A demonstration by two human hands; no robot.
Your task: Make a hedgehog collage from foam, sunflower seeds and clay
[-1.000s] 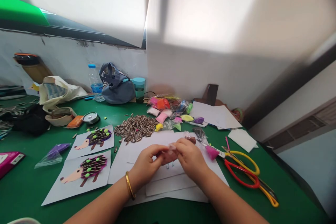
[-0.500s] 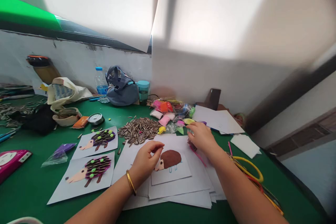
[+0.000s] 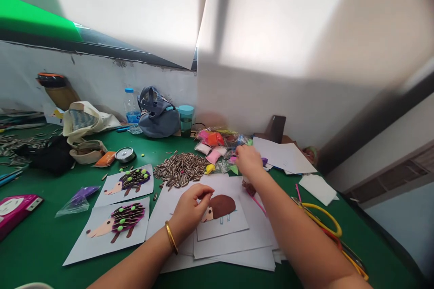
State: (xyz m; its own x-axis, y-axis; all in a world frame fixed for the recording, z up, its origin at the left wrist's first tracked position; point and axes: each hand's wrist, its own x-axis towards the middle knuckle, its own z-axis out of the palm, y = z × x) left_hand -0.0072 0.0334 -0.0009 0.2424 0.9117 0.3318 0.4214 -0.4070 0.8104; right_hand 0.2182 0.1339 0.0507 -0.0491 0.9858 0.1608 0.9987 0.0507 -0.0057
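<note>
The brown hedgehog (image 3: 224, 206) is showing blue-outlined legs. I cannot tell whether my left grip (image 3: 190, 207) or right grip (image 3: 250, 162) is clamping anything. Pale wall (image 3: 98, 72) is backing my green surface (image 3: 34, 257).

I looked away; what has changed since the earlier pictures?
The right hand moved away from the left hand, rightward and forward toward the coloured clay packets, uncovering more of the hedgehog drawing. Whether anything was let go is unclear. The left hand stayed at the drawing's left edge; the sunflower-seed pile and two decorated hedgehog pictures lie as before.
</note>
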